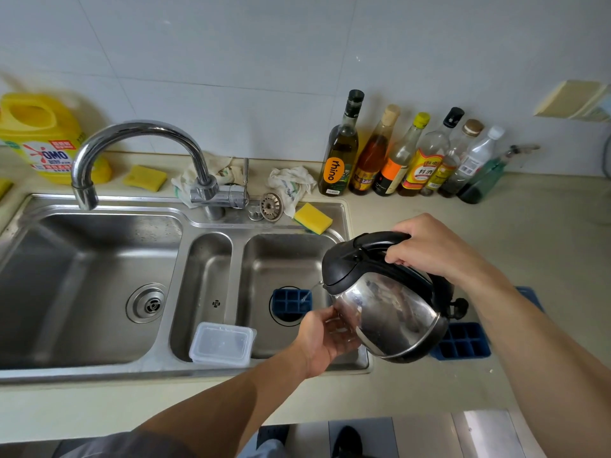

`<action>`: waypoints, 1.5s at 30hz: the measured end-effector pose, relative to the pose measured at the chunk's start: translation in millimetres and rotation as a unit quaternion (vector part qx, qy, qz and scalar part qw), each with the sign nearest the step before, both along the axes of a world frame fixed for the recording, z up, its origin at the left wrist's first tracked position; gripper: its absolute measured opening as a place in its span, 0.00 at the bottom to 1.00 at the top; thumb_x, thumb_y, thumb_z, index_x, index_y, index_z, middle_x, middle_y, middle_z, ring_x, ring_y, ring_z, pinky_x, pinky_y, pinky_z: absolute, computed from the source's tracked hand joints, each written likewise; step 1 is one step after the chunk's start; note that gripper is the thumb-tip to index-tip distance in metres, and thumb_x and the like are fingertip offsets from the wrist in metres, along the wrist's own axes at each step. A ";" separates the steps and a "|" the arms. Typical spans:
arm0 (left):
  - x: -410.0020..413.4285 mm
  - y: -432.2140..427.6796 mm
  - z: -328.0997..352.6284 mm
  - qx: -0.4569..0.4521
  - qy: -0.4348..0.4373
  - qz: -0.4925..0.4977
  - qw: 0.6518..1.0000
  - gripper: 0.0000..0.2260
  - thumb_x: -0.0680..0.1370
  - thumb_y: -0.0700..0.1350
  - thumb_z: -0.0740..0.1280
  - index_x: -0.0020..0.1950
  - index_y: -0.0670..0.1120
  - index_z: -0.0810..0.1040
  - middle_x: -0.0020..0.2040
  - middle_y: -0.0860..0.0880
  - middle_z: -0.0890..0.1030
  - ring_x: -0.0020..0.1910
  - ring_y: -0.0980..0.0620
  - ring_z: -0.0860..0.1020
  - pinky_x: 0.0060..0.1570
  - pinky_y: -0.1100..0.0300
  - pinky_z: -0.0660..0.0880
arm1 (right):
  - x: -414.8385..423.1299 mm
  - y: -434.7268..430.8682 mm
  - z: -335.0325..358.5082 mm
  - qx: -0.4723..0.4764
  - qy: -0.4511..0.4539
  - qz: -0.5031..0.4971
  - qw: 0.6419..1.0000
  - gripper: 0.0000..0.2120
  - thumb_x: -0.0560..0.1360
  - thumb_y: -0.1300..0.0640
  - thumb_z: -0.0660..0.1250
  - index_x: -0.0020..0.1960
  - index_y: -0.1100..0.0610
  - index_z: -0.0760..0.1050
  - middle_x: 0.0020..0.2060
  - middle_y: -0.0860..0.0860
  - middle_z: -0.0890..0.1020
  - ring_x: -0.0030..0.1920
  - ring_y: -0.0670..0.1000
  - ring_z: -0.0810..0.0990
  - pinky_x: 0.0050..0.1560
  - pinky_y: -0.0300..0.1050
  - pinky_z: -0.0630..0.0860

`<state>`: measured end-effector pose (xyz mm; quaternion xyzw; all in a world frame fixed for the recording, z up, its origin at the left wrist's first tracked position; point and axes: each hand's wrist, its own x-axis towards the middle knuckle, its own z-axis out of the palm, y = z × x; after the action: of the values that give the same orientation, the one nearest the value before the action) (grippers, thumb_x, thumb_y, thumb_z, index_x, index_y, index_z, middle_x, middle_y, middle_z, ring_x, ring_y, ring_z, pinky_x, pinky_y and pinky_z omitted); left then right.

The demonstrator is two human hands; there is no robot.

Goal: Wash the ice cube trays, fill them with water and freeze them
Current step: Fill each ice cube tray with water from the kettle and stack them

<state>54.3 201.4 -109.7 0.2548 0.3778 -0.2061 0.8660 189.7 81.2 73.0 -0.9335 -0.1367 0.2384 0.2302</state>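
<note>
Right hand [426, 249] is wrapping tight around the black handle [380, 241] and tipping the steel kettle [386, 312] down and to the left, so the spout [322, 284] is pointing away from the body of the kettle toward the sink. A thin stream [309, 292] is leaving that spout and landing in the blue ice cube tray [289, 302], which is sitting low in the right basin [284, 256], just left of and below the spout, over the drain. Left hand [325, 340] is coming in from underneath, palm up, thumb lying at the tray's near right end; the kettle is hiding its fingers, so I cannot tell whether it is gripping the tray or only steadying it. The tray's long axis seems to be running left to right, from the drain toward that left hand, and the water is hitting the cells nearest the spout. So the call, as I read it, is for the spout to be travelling leftward along that axis to reach the far cells. A second blue tray [463, 342] is waiting on the counter [429, 391], right of the kettle, nearer the right arm.
</note>
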 end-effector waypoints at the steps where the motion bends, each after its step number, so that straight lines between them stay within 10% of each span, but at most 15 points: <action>1: 0.6 0.2 0.1 -0.002 0.003 0.001 1.000 0.18 0.85 0.42 0.55 0.57 0.38 0.84 0.49 0.39 0.85 0.50 0.40 0.82 0.49 0.45 0.83 | 0.8 -0.2 -0.4 0.001 0.000 -0.001 1.000 0.03 0.70 0.63 0.73 0.38 0.61 0.81 0.35 0.59 0.83 0.37 0.54 0.79 0.39 0.47 0.71; 15: 11.6 5.3 -7.2 -0.013 0.012 -0.003 1.000 0.17 0.85 0.44 0.56 0.61 0.37 0.82 0.54 0.36 0.84 0.63 0.35 0.80 0.60 0.38 0.79 | 10.8 3.7 -4.4 0.000 0.001 -0.005 1.000 0.02 0.70 0.62 0.73 0.39 0.60 0.82 0.36 0.60 0.82 0.38 0.55 0.80 0.39 0.46 0.72; 45: 13.2 29.1 -19.2 -0.018 -0.006 0.015 1.000 0.18 0.84 0.43 0.56 0.64 0.36 0.80 0.55 0.35 0.83 0.50 0.38 0.84 0.51 0.41 0.81 | 14.6 34.1 -3.1 -0.008 0.006 0.004 1.000 0.04 0.69 0.62 0.73 0.36 0.60 0.80 0.31 0.55 0.80 0.34 0.53 0.77 0.37 0.45 0.70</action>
<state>67.5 230.5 -128.9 0.2347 0.3726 -0.1985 0.8756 204.3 115.2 70.0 -0.9333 -0.1368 0.2465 0.2227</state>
